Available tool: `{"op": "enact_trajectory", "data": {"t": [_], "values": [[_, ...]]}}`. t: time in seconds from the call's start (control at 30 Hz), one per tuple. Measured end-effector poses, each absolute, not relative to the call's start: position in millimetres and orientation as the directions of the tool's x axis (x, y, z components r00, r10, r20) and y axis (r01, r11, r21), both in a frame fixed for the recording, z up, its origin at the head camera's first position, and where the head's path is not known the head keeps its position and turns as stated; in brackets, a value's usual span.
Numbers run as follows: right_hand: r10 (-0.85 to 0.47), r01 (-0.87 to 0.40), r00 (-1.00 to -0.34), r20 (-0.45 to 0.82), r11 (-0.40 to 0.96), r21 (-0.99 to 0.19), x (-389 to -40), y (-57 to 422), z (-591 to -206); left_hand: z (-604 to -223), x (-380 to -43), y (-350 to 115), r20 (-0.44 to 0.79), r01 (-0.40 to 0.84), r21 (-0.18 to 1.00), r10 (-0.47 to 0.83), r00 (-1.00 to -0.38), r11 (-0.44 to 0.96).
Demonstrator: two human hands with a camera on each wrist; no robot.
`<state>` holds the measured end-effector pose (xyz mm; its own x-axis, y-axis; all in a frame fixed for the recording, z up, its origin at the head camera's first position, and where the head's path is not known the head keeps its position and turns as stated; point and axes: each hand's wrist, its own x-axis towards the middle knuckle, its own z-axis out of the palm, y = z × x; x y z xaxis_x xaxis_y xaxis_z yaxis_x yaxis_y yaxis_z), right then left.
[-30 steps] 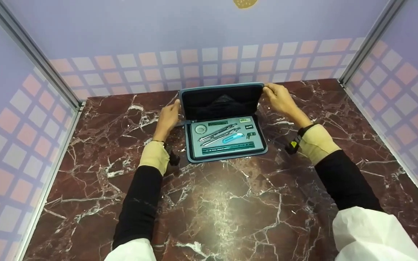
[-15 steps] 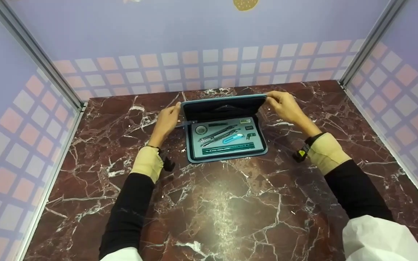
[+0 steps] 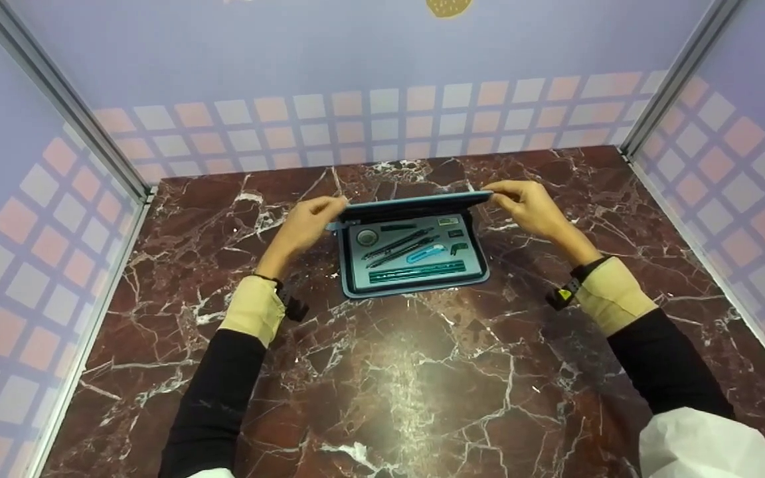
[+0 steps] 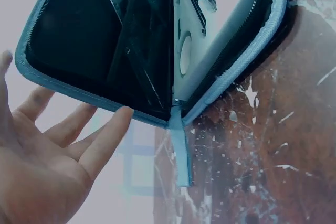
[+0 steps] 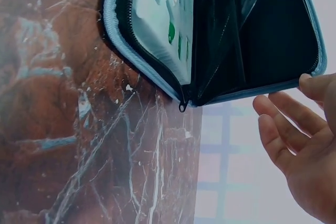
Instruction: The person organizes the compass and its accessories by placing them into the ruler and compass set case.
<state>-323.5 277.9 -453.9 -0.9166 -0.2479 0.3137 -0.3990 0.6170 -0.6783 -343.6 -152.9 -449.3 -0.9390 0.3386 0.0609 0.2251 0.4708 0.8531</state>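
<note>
A blue-edged zippered stationery case (image 3: 416,285) lies on the table, its black-lined lid (image 4: 73,40) leaning partway over the tray. In the tray are a light blue cutter (image 3: 425,253), long dark slender tools (image 3: 399,244), a round piece (image 3: 367,237), green strips (image 3: 416,271) and small pieces at right. My left hand (image 3: 306,224) touches the lid's left corner with fairly straight fingers, some partly behind its edge in the left wrist view. My right hand (image 3: 534,209) pinches the lid's right corner, thumb on the inner side; its other fingers hang loosely beside the edge.
The dark red marbled table (image 3: 396,385) stretches in front of the case. Purple panels with printed squares (image 3: 382,60) stand at the back and both sides. A blue fabric tab (image 4: 181,161) and a zipper pull (image 5: 182,107) hang at the case's hinge ends.
The lid has tilted forward and down from nearly upright, both hands following its corners. My forearms have spread slightly outward and toward me. The tray has stayed in place.
</note>
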Motion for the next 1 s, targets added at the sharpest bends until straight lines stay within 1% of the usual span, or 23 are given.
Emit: {"op": "enact_trajectory", "data": {"t": [0.1,0.27,0.47,0.6,0.73,1.0], "values": [[-0.261,-0.414,-0.91,0.323,0.614,-0.672,-320,280,-456,-446,-339,-150,0.069,0.278,0.796,0.377,-0.924,0.537],[-0.278,-0.432,-0.902,0.331,0.607,-0.667,-311,280,-458,-445,-331,-147,0.067,0.327,0.744,0.422,-0.904,0.583],[-0.306,-0.461,-0.887,0.345,0.622,-0.633,-304,279,-461,-445,-322,-142,0.117,0.418,0.67,0.468,-0.876,0.614],[-0.337,-0.498,-0.867,0.368,0.632,-0.594,-299,278,-464,-444,-313,-137,0.107,0.423,0.633,0.467,-0.878,0.649],[-0.376,-0.524,-0.852,0.365,0.625,-0.579,-294,278,-466,-443,-303,-130,0.099,0.429,0.585,0.465,-0.88,0.688],[-0.407,-0.509,-0.859,0.31,0.618,-0.599,-282,278,-474,-447,-282,-116,0.096,0.496,0.461,0.514,-0.852,0.736]]}}
